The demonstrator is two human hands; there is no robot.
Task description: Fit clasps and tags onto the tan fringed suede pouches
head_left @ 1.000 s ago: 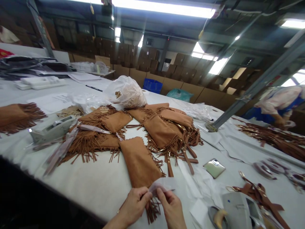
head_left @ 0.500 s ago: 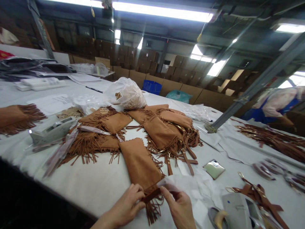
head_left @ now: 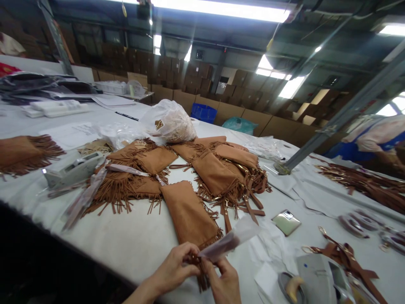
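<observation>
In front of me a brown suede fringed bag (head_left: 188,213) lies on the table, its lower fringe toward me. My left hand (head_left: 177,266) is closed at that end, pinching a narrow brown leather strap that is mostly hidden by the fingers. Thumb and fingers of my right hand (head_left: 224,282) pinch a translucent white wrapping sheet (head_left: 232,240), which sticks out to the upper right beside the strap. The two hands nearly touch. Several more fringed bags (head_left: 215,173) with gold clasps and straps are piled behind.
Tape dispensers stand at the left (head_left: 71,171) and lower right (head_left: 322,276). A phone (head_left: 286,222), white paper sheets (head_left: 268,274) and loose straps (head_left: 344,257) lie to the right. A metal post (head_left: 316,137) rises behind. Across the table a person in a blue apron (head_left: 363,143) leans over straps.
My right hand has moved left, close to my left hand. The translucent sheet now stands out over the bag's end, covering the strap that showed between the hands.
</observation>
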